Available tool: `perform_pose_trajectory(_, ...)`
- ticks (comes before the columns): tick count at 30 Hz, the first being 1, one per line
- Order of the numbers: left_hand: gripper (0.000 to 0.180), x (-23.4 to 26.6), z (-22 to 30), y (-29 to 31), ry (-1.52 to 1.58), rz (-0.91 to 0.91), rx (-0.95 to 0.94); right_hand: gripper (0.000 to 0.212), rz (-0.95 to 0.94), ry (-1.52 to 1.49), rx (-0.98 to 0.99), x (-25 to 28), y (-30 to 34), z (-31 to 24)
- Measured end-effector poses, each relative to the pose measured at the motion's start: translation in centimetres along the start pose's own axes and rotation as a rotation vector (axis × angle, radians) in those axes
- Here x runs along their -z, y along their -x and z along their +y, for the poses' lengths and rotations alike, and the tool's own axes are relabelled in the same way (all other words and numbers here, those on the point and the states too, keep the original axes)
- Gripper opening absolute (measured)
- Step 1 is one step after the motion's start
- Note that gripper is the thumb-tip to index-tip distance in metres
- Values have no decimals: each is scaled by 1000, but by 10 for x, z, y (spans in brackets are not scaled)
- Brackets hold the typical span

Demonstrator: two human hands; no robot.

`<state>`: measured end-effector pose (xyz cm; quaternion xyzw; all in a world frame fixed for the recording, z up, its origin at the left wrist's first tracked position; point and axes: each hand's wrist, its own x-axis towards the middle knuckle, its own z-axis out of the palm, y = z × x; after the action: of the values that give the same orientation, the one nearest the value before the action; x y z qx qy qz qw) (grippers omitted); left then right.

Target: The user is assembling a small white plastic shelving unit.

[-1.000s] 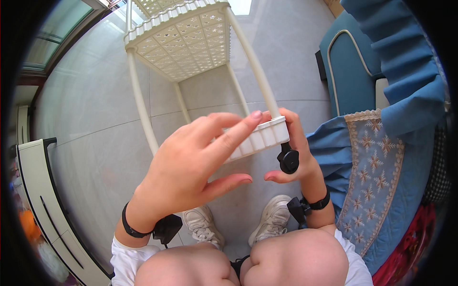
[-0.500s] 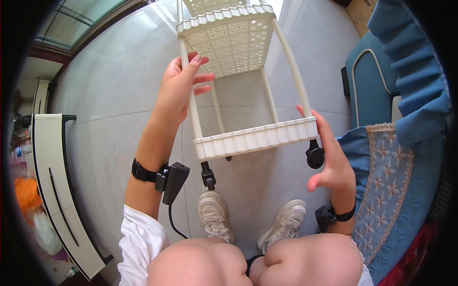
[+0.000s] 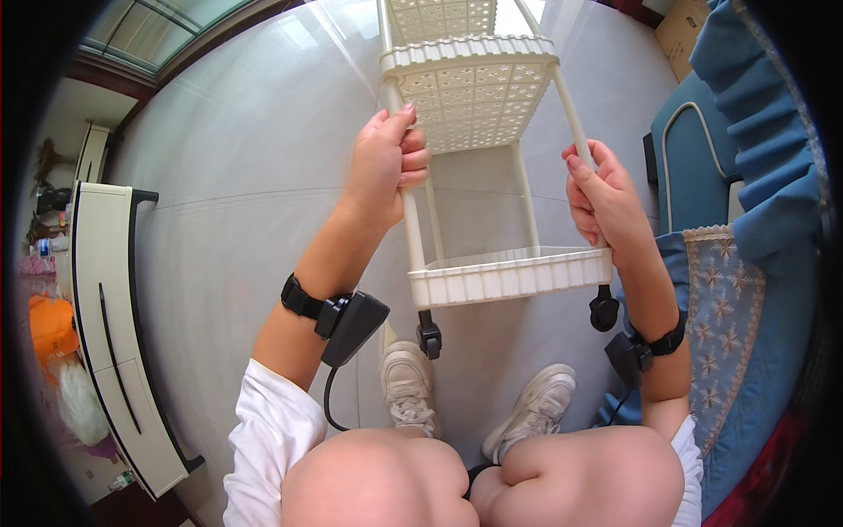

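Note:
A cream plastic rolling cart (image 3: 509,279) stands in front of me, with perforated shelves and black casters. My left hand (image 3: 386,162) is closed around its near left upright pole, below the upper shelf (image 3: 479,97). Around the near right pole, just above the bottom tray, my right hand (image 3: 606,193) is wrapped with the thumb lying along it. Two near casters show, the left caster (image 3: 428,334) and the right caster (image 3: 604,307). The top of the cart runs out of view.
White shoes (image 3: 536,408) of mine are on the grey tiled floor (image 3: 263,246) below the cart. A white drawer cabinet (image 3: 110,316) stands at left. On the right are a blue quilted cover (image 3: 764,369) and a teal padded piece (image 3: 694,149); a cardboard box (image 3: 680,35) sits far right.
Both hands, loose and spread before, have closed on the poles. My right hand has risen from beside the bottom tray. The cart appears shifted rightward in view.

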<state>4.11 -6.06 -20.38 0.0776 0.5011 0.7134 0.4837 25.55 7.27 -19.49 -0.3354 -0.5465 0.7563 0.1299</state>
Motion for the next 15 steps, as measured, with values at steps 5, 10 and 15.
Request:
perform_pose_trajectory(5, 16, -7, -2, 9, -31, -42, -13, 19, 22, -3, 69, 7, 12, 6)
perform_pose_trajectory(10, 10, -17, -6, 15, -88, -132, -32, 21, 101, 26, 124, 16, 25, 16)
perform_pose_trajectory(15, 35, -22, -13, 19, -325, -200, -162, 22, 150, -59, 91, 29, 20, 16)
